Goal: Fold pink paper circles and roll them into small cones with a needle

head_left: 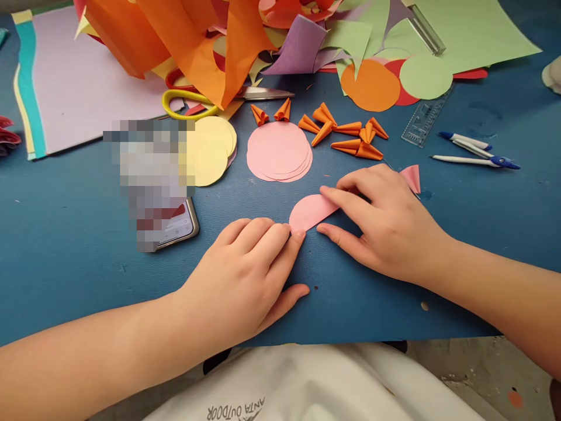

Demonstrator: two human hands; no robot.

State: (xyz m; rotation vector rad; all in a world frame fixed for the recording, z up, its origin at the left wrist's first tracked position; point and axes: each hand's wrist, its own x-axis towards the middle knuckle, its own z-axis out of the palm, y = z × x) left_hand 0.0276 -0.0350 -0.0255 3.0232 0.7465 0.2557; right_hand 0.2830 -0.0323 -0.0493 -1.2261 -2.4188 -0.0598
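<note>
A pink paper circle (312, 213), folded into a half-round, lies on the blue table between my hands. My left hand (249, 266) holds its left end down with the fingertips, the thumb out to the side over the table. My right hand (381, 219) holds the right part, with a fingertip at the curved edge and the thumb by the straight fold. Beyond my hands sits a stack of pink paper circles (278, 149). Several rolled orange paper cones (348, 128) are scattered to the right of it. A pink paper cone (411, 178) shows behind my right hand.
Yellow paper circles (208, 155) lie beside a phone (186, 225) whose screen is blurred. Yellow-handled scissors (188, 100) rest under orange paper scraps (175, 35). Orange and green circles (425, 77), a clear ruler (425, 120) and pens (473, 160) lie at the right.
</note>
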